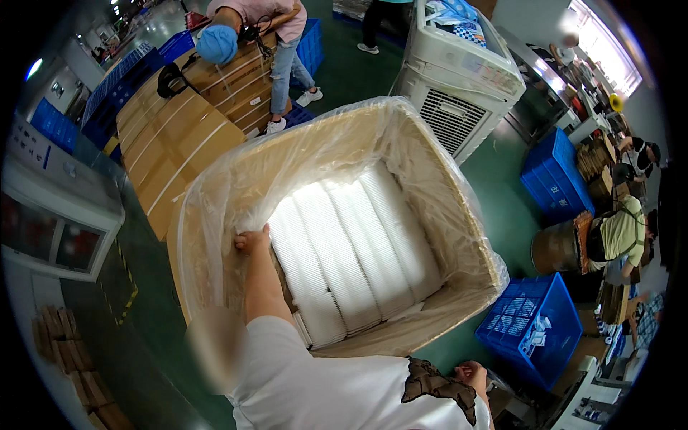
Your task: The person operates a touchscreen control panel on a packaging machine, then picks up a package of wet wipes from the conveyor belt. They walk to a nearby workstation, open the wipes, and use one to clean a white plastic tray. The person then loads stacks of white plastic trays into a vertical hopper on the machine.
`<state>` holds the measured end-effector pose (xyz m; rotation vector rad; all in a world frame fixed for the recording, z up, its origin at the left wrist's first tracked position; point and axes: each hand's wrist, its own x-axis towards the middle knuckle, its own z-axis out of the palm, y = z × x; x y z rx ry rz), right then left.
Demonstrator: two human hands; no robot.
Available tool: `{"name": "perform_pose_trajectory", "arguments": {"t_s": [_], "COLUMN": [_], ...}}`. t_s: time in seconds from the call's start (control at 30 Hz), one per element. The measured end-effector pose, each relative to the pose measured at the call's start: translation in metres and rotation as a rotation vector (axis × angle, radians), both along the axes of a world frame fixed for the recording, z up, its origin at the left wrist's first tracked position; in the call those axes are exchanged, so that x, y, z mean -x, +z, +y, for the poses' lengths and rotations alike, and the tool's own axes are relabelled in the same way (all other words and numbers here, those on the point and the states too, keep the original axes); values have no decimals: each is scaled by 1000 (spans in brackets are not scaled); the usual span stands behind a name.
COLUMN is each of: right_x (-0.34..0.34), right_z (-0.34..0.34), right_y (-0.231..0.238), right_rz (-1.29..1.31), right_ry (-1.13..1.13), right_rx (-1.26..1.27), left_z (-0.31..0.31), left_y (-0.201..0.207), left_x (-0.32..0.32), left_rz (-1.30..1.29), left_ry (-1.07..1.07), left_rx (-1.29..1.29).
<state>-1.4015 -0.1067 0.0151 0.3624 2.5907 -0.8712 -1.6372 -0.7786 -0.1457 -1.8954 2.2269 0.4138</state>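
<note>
A large carton (pixel 459 183) with a clear plastic liner (pixel 222 190) stands in front of me. Inside it lie several long stacks of thin white ribbed pieces (pixel 351 244), packed side by side. My left hand (pixel 252 240) reaches over the near side to the carton's left inner wall. Its fingers are closed on the bunched liner, right beside the left-hand stack. My right hand (pixel 471 373) is outside the carton at the lower right, near a blue crate (pixel 502 304). Its fingers are curled, and I see nothing in them.
Strapped flat cardboard (pixel 175 140) lies beyond the carton's left side, where a person in a blue cap (pixel 217 44) bends over. A white air cooler (pixel 459 93) stands at the far right. Another blue crate (pixel 555 175) and several people at benches are further right.
</note>
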Motion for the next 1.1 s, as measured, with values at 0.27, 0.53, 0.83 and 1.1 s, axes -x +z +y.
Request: {"name": "perform_pose_trajectory", "arguments": {"t_s": [0.27,0.53,0.83,1.1], "right_x": [-20,-43,-52,-64], "right_z": [13,22,30,38], "right_y": [-3,-43,-41,-44], "right_rz": [-7,-56,-52,-124], "right_ry": [-81,-119,-210,-251], "right_rx": [7,128,175,173], "left_z": [9,22,17,38], "left_y": [3,24,-4,34], "left_x": [-15,-15,-22,-27], "left_rz": [113,75,134,194], "left_ry": [-33,-12,-77,-53], "left_rx": [85,74,90,237]}}
